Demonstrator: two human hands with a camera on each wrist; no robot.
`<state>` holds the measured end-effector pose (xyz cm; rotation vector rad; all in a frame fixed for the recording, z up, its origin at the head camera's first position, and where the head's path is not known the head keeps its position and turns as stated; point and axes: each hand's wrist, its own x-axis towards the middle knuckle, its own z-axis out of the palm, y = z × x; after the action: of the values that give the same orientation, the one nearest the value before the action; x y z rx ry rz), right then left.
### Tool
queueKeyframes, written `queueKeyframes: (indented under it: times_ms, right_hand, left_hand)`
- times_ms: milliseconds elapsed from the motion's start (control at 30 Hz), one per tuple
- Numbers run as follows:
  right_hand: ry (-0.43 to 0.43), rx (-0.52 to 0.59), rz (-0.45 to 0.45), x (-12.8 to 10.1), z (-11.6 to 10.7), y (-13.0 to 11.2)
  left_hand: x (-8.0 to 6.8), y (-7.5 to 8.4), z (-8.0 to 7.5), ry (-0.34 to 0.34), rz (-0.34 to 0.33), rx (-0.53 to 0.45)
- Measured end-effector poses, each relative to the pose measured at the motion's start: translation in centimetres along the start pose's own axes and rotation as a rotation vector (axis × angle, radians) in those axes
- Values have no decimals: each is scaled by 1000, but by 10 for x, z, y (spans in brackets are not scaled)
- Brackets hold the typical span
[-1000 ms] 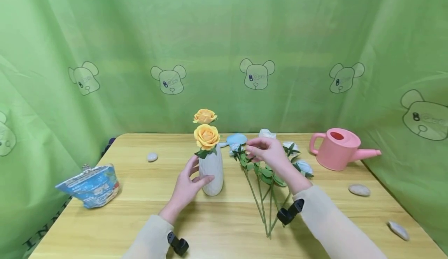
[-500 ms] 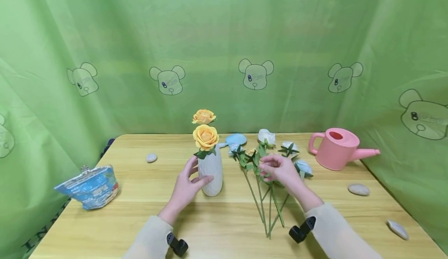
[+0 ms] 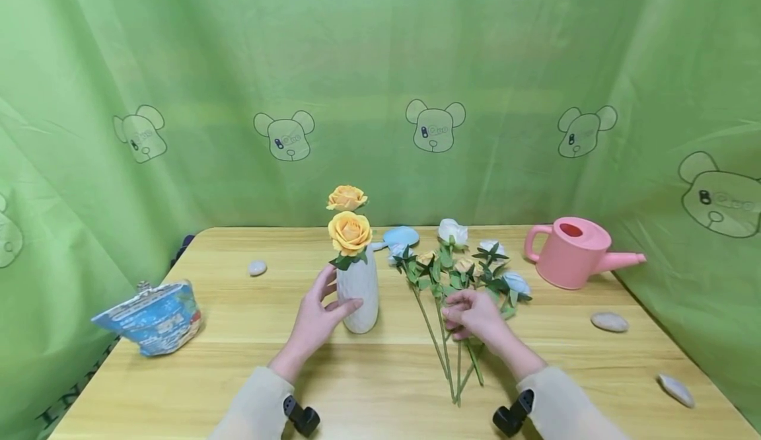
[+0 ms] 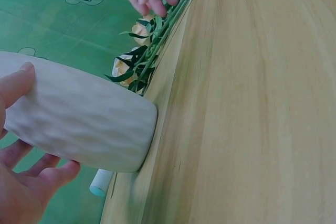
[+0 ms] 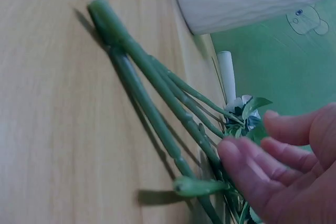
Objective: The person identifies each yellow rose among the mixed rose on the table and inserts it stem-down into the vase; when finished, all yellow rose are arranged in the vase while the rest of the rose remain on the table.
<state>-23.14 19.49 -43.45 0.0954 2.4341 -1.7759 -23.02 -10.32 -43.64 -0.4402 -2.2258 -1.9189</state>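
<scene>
In the head view, my left hand (image 3: 319,316) grips the white textured vase (image 3: 364,294) from its left side. The left wrist view shows thumb and fingers on either side of the vase (image 4: 84,114), its base on the table. Two yellow roses (image 3: 350,230) stand in it. My right hand (image 3: 478,320) hovers over several loose roses lying right of the vase. In the right wrist view, its thumb and fingers (image 5: 233,153) are parted, right at the green stems (image 5: 152,80). A white rose (image 3: 453,232) and a light-blue rose (image 3: 516,283) lie among them.
A pink watering can (image 3: 573,255) stands at the back right. Grey stones (image 3: 609,322) lie along the right side, and a pale pebble (image 3: 257,268) at the left. A blue clipped bag (image 3: 160,318) stands at the left edge. Behind the vase lies a light-blue shovel-like tool (image 3: 401,236).
My right hand has moved from the blossoms rightward and nearer, down over the stems. The left hand has stayed on the vase.
</scene>
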Motion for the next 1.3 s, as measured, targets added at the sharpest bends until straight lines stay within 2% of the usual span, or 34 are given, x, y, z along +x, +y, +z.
queueKeyframes:
  times_ms: [67, 300, 467, 767, 900, 1067, 1133, 1300]
  right_hand:
    - [15, -43, 10, 1, 3, 1]
    - [26, -173, 9, 7, 12, 1]
    - [41, -233, -9, 9, 16, 1]
    - [96, -339, -36, 10, 25, 2]
    - [103, -317, 13, 11, 25, 2]
    - [116, -203, 51, 9, 18, -2]
    - [110, -153, 54, 8, 14, -5]
    - [86, -69, 20, 4, 5, -11]
  left_hand:
    - [0, 2, 0, -2, -6, -1]
    - [-7, 29, -1, -18, -1, -4]
    - [-8, 32, -1, -22, -20, 2]
    - [-8, 32, -1, -31, -12, 7]
    - [-7, 29, 0, -26, 0, 8]
    - [-2, 10, 0, -11, -1, 0]
    - [0, 1, 0, -3, -12, 5]
    - [0, -2, 0, 12, -2, 17]
